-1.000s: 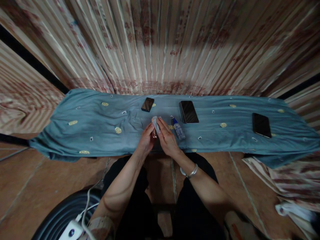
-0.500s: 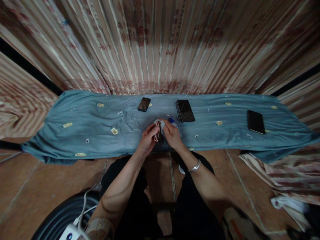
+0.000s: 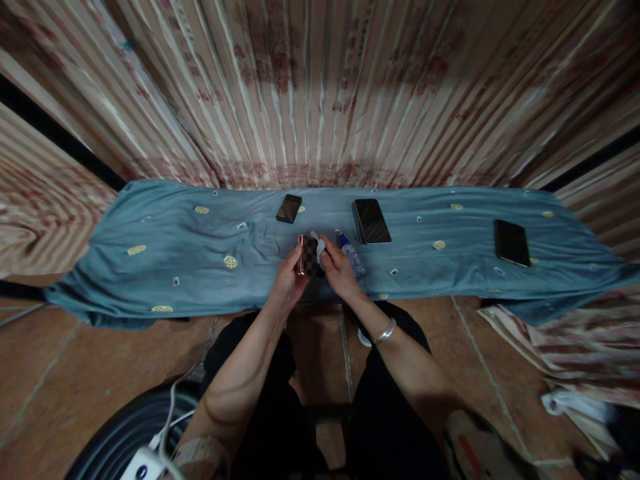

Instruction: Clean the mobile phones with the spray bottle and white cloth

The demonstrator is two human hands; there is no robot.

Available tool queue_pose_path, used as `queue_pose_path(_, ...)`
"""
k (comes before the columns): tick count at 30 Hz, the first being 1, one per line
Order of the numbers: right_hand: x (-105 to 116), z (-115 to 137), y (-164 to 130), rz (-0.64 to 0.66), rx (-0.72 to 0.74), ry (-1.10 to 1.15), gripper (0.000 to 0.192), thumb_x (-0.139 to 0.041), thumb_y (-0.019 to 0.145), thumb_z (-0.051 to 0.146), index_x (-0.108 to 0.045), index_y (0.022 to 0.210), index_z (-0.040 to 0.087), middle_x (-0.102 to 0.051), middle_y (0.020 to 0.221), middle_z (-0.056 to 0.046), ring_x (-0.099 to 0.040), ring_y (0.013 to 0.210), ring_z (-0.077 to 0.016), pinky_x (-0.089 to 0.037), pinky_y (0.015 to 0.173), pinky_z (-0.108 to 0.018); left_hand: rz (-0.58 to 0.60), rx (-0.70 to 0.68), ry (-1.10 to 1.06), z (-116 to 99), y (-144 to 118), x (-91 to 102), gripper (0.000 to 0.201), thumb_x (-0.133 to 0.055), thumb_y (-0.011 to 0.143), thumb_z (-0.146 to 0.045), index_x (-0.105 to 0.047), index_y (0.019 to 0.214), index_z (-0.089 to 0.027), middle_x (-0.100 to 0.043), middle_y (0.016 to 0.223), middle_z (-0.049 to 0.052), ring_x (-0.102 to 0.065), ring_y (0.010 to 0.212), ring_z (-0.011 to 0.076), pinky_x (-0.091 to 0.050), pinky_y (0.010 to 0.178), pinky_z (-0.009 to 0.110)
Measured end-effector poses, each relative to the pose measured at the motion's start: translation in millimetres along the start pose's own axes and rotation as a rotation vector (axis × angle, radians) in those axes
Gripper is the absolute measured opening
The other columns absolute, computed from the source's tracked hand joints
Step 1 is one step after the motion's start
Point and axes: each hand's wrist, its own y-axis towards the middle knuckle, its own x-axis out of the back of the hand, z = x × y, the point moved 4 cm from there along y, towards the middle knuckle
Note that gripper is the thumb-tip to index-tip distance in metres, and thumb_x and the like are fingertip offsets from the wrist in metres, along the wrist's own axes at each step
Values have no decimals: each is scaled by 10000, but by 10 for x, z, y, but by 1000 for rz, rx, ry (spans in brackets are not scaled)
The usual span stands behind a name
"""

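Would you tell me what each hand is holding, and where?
The left hand grips a phone by its left edge; the right hand presses a small white cloth against its top.

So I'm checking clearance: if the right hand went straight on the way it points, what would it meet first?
Probably the small phone lying beyond the right hand on the blue cloth, though depth is unclear.

The scene is dim and warm-toned, with soft light falling from above onto the striped curtain (image 3: 320, 87) and a darker band crossing its upper part. The blue cloth (image 3: 165, 260) below the curtain is evenly but weakly lit, without glare. Below the cloth, the floor lies in deep shadow. Wide-angle distortion bows the cloth's edges and fans the curtain stripes outward; corners look smeared and soft.
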Motion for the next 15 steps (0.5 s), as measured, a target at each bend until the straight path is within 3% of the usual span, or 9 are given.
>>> queue_pose_path(7, -139, 51, -93, 38, 22, -58, 531, -402, 1007, 363, -451, 1516, 219, -498, 1542, -62, -449, 1445, -228, -346, 1217, -441, -117, -10, -100, -29, 25, 51, 261, -516, 960, -247, -712, 1112, -167, -782, 1029, 48, -698, 1092, 172, -485, 1047, 296)
queue_pose_path(15, -228, 85, -221, 56, 89, -92, 508, -401, 1011, 323, -463, 1504, 216, -517, 1525, -66, -466, 1433, -238, -382, 1201, -464, -172, -57, -133, -96, 29, 69, 288, -447, 994, -250, -707, 1052, -142, -757, 1069, 78, -651, 1182, 181, -439, 1109, 321)
